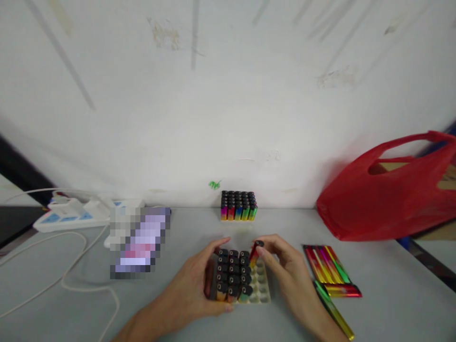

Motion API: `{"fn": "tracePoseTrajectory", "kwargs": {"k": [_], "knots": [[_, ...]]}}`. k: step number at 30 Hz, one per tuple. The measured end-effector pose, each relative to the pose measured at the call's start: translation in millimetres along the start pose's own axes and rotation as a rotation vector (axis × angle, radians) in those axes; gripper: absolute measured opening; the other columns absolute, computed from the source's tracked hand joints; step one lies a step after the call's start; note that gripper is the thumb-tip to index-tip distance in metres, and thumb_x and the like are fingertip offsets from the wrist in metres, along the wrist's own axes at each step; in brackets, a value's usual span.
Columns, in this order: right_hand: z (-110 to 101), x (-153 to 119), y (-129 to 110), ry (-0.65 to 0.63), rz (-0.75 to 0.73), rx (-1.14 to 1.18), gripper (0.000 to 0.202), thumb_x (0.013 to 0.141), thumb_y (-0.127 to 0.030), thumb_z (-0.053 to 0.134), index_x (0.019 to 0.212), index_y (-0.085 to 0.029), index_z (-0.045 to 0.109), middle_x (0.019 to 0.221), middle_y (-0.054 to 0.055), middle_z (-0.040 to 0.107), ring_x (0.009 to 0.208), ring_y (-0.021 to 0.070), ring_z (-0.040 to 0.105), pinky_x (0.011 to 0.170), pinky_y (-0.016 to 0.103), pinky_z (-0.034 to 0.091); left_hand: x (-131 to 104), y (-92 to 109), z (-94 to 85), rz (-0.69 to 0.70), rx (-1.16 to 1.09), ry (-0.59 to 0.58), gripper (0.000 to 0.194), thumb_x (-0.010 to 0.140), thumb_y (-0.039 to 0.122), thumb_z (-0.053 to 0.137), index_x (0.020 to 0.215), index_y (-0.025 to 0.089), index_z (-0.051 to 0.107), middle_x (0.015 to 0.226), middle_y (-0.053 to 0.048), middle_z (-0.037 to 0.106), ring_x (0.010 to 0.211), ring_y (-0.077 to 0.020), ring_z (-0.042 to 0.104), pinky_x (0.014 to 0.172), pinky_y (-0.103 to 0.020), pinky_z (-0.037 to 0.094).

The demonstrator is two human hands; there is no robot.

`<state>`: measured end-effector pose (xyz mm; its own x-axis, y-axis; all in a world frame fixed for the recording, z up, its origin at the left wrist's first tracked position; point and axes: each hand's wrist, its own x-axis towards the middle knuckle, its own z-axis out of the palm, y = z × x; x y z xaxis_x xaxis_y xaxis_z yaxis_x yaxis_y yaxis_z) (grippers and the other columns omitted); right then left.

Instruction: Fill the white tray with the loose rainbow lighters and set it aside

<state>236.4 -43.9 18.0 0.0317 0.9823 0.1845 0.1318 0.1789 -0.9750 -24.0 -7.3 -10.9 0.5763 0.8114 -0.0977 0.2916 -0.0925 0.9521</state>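
Observation:
A pale tray (264,289) with round holes holds several black-topped lighters (233,279) in three columns on its left. My left hand (194,280) curves around the tray's left side, fingers apart, touching the outer lighters. Between the thumb and fingers of my right hand (285,266) is a red and yellow lighter (254,254), slightly tilted over the back of the tray's fourth column. Open holes show in the two right columns. To the right of my right hand lie several shiny coloured lighters (326,265) on the grey table (384,294).
A block of upright lighters (238,206) stands against the white wall at the back. At the right sits a red plastic bag (384,204). On the left are a white power strip (71,221), loose white cables (85,287) and a blurred-out phone (144,242).

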Motion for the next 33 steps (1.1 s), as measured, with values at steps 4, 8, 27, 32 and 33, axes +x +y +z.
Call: {"fn": "tracePoseTrajectory", "kwargs": {"k": [4, 8, 27, 32, 33], "knots": [[-3.0, -0.5, -1.3, -0.015, -0.084, -0.132, 0.019, 0.111, -0.039, 0.067, 0.111, -0.023, 0.078, 0.103, 0.003, 0.078, 0.1, 0.0243, 0.069, 0.092, 0.033, 0.051, 0.5, -1.3, -0.3, 0.015, 0.017, 0.015, 0.124, 0.068, 0.028, 0.103, 0.173, 0.035, 0.038, 0.131, -0.008, 0.077, 0.111, -0.0336, 0.076, 0.097, -0.044, 0.063], [-7.1, -2.7, -6.0, -0.092, -0.173, -0.297, 0.016, 0.112, -0.036, 0.066, 0.116, -0.027, 0.078, 0.11, 0.003, 0.078, 0.106, 0.0247, 0.07, 0.096, 0.035, 0.051, -0.3, -0.5, 0.9, 0.018, 0.004, 0.021, 0.123, 0.068, 0.03, 0.102, 0.173, 0.034, 0.038, 0.129, -0.008, 0.077, 0.109, -0.0335, 0.076, 0.098, -0.045, 0.063], [-7.2, -4.3, -11.6, -0.171, -0.187, -0.452, 0.024, 0.115, -0.033, 0.049, 0.105, -0.023, 0.068, 0.106, 0.007, 0.069, 0.104, 0.0275, 0.065, 0.092, 0.04, 0.048, 0.3, 0.4, 1.4, 0.016, -0.014, 0.002, 0.121, 0.071, 0.03, 0.1, 0.173, 0.032, 0.035, 0.117, -0.006, 0.077, 0.1, -0.0293, 0.076, 0.091, -0.041, 0.063], [-11.8, -4.9, -13.5, -0.242, -0.19, -0.469, 0.024, 0.117, -0.036, 0.051, 0.107, -0.024, 0.069, 0.106, 0.006, 0.071, 0.104, 0.0278, 0.065, 0.094, 0.04, 0.047, -0.7, 3.3, 2.2, 0.018, 0.031, 0.015, 0.124, 0.072, 0.029, 0.099, 0.175, 0.033, 0.03, 0.125, -0.008, 0.076, 0.099, -0.0286, 0.076, 0.089, -0.039, 0.064], [-13.1, -4.3, -13.3, -0.261, -0.193, -0.47, 0.022, 0.117, -0.037, 0.052, 0.109, -0.025, 0.069, 0.106, 0.005, 0.072, 0.103, 0.0277, 0.065, 0.093, 0.04, 0.047, -0.9, 3.9, 2.3, 0.023, 0.033, 0.018, 0.125, 0.071, 0.028, 0.099, 0.175, 0.033, 0.03, 0.128, -0.008, 0.075, 0.099, -0.0285, 0.076, 0.088, -0.039, 0.064]]}}
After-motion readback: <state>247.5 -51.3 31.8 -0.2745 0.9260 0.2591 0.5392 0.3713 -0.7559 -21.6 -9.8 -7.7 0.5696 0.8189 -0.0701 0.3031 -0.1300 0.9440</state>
